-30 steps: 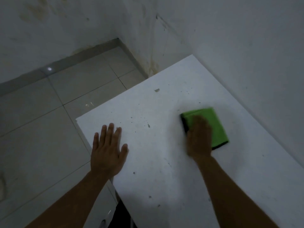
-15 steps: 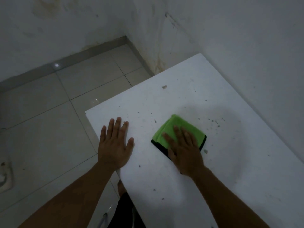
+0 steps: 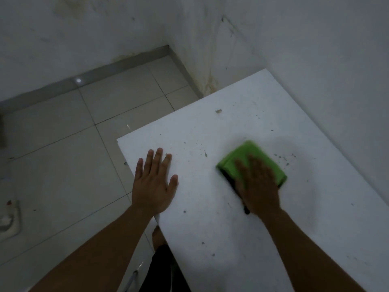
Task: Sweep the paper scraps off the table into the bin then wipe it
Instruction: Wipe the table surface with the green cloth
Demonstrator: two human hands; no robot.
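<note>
**Green cloth pressed flat to a speckled white table**

A person's right hand (image 3: 257,186) lies palm-down on a folded green cloth (image 3: 250,158), fingers straight and spread, pressing it against a white table (image 3: 231,239) rather than gripping it. The hand is blurred, so the finer lie of its fingers cannot be made out. The one cloth sits near the middle of the table, a dark edge showing at its near side beneath the palm. The left hand (image 3: 153,184) rests flat and wide open on the table's left edge, well apart from the cloth, holding nothing.

Small dark specks (image 3: 282,160) dot the tabletop beside the cloth, and one larger scrap (image 3: 219,111) lies nearer the far edge. No writing, brand or label can be read anywhere. Two hands and one cloth are in view. The table stands against a stained white wall (image 3: 315,49) on its right, with a pale tiled floor (image 3: 73,154) to its left. A pale object (image 3: 9,220) sits on the floor at the left margin, too dim to identify.
</note>
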